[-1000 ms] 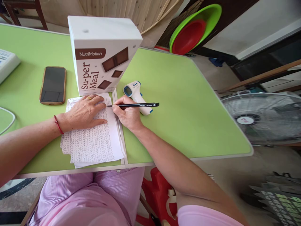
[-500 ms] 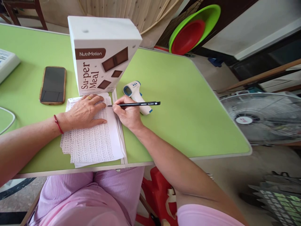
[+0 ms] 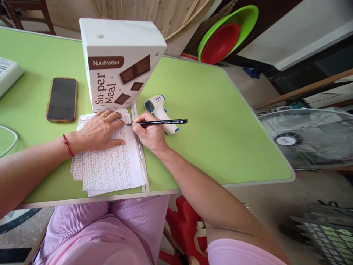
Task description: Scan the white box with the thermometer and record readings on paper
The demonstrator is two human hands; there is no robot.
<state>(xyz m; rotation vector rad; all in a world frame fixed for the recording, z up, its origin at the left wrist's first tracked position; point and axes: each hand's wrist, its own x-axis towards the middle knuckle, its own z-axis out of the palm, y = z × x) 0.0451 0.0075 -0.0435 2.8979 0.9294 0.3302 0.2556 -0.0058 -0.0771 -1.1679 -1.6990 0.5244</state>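
A stack of handwritten paper sheets (image 3: pixel 110 169) lies on the green table, its top sheet covered in dense writing apart from a blank strip on the right. My left hand (image 3: pixel 100 130) rests flat on the upper part of the stack, fingers spread. In my right hand (image 3: pixel 151 134) a black pen (image 3: pixel 165 122) is pinched, its tip at the right end of the writing near my left fingertips. Just behind my right hand lies a white and blue infrared thermometer (image 3: pixel 157 105), partly covered by the hand and pen.
A white NutriMotion box (image 3: pixel 121 40) stands right behind the papers. To the left are a phone (image 3: pixel 62 99), a white cable (image 3: pixel 13 138) and a white device (image 3: pixel 9 75). Beyond the green table's (image 3: pixel 215 147) right edge stands a fan (image 3: pixel 303 140); basins (image 3: pixel 248 22) lean farther back.
The pen has shifted very slightly in my right hand's grip. My left hand and the papers stay in place.
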